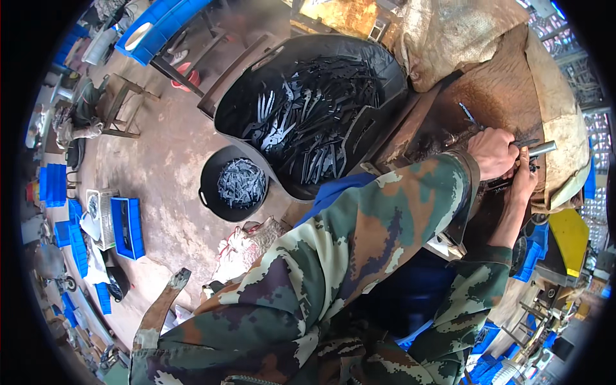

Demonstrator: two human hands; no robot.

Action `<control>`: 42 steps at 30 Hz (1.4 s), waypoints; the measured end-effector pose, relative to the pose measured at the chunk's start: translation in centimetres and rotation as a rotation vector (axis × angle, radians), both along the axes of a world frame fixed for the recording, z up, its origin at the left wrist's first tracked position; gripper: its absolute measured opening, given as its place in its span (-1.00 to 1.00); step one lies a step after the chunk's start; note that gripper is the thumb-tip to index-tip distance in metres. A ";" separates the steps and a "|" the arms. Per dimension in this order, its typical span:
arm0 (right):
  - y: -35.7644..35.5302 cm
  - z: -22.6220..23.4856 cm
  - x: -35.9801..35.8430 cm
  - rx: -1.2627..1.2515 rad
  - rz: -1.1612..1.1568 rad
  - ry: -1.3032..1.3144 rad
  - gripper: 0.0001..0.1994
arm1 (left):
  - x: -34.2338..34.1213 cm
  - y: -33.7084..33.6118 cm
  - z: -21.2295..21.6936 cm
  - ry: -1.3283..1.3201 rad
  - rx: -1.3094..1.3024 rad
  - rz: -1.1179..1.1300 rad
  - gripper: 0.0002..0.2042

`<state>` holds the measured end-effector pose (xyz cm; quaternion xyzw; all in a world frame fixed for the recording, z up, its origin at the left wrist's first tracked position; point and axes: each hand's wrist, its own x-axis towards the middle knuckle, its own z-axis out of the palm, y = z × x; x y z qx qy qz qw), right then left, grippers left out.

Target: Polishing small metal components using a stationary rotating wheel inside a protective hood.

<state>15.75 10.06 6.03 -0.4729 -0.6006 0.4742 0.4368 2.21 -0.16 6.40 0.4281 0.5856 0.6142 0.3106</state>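
the left hand and right hand bunch together beside the metal tube, fingers curled; i cannot tell what either grip clenches. if the tube slipped or turned, fingers crowded this close could get pinched.

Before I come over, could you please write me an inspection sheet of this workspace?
Surface: brown, worn-looking covering.
Job's things: silvery metal cylinder at the hands; dark and silvery metal pieces in a large black tub.
Clutter: small black bucket of silvery pieces beside the tub; crumpled pale sack nearby.
Grip: left hand curled, right hand close beside it; exact hold partly hidden.
Cables: nothing seen.
Surroundings: blue bin on the left, yellow panel on the right.
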 end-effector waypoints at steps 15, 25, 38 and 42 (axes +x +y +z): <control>-8.6 2.1 3.5 -0.147 0.178 0.022 -0.78 | -2.7 -0.2 -1.1 0.243 0.042 -0.027 -0.70; -16.4 -2.9 9.1 0.512 0.696 -0.638 -0.64 | -2.2 1.1 -3.5 0.453 -0.140 -0.238 -0.71; -13.7 1.7 9.1 -0.195 0.287 -0.197 -0.87 | -5.1 0.9 -6.6 0.564 -0.599 -0.652 -0.82; -11.2 1.5 8.9 -0.302 0.054 0.436 -0.84 | -5.6 1.7 -10.3 0.681 -0.376 -0.530 -0.82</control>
